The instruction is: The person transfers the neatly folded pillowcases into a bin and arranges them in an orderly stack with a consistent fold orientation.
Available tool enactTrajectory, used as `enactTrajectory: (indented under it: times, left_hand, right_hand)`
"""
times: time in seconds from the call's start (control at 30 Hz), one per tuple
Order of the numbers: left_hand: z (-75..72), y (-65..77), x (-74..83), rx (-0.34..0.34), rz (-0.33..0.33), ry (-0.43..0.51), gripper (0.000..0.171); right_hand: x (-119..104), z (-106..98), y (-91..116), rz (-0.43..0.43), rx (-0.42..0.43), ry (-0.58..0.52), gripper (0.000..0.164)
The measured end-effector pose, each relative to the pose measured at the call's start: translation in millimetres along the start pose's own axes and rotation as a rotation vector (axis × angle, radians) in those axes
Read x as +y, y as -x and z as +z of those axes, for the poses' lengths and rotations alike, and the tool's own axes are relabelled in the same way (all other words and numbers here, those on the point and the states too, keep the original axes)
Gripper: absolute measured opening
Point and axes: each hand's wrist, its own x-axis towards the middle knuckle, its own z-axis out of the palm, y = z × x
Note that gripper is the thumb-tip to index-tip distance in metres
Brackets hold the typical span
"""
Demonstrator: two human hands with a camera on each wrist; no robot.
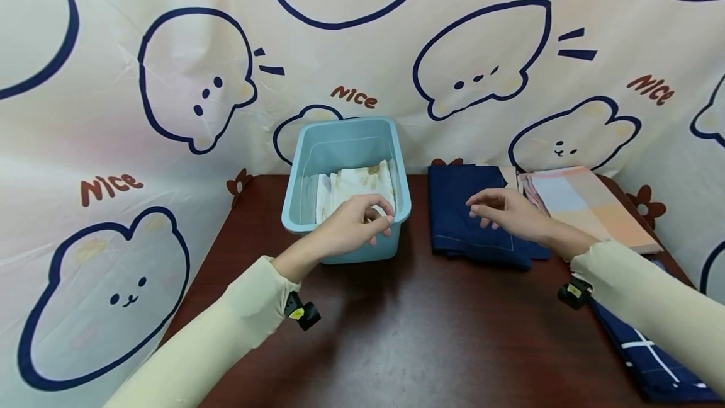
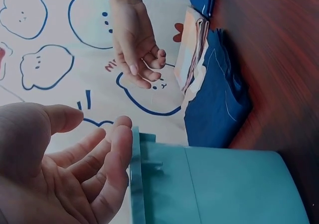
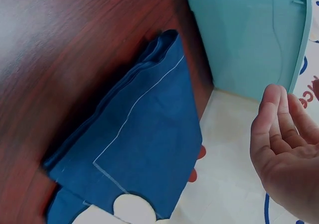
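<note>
- Two bare hands, left hand (image 1: 355,224) and right hand (image 1: 512,211), are raised above the dark tabletop (image 1: 430,332).
- Left grip: half wide, fingers loosely bent, at the near rim of the blue bin (image 1: 348,147); cannot tell whether they touch.
- Right grip: also half wide and relaxed, above the folded navy cloth (image 1: 453,213), apart from it.
- Blue bin: upright, with brown-marked white cloth (image 1: 365,182) inside.
- Pastel cloth (image 1: 595,206): folded, right of the navy one.
- White-lined cloth (image 1: 651,351): near the right sleeve (image 1: 646,298).
</note>
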Motion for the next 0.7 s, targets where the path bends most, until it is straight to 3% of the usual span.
enactTrajectory:
  times: [0.27, 0.5, 0.7]
  left_hand:
    - [11.2, -3.7, 4.3, -0.064, 0.008, 0.020, 0.020]
    - [24.6, -5.7, 4.8, -0.127, -0.009, 0.021, 0.036]
    - [34.8, -8.9, 3.0, -0.154, -0.006, 0.005, 0.037]
  right_hand:
    - [13, -6, 4, 0.015, 0.017, 0.035, 0.031]
    - [27, -9, 4, 0.053, 0.023, 0.029, 0.033]
    - [39, -13, 4, 0.102, 0.008, 0.031, 0.036]
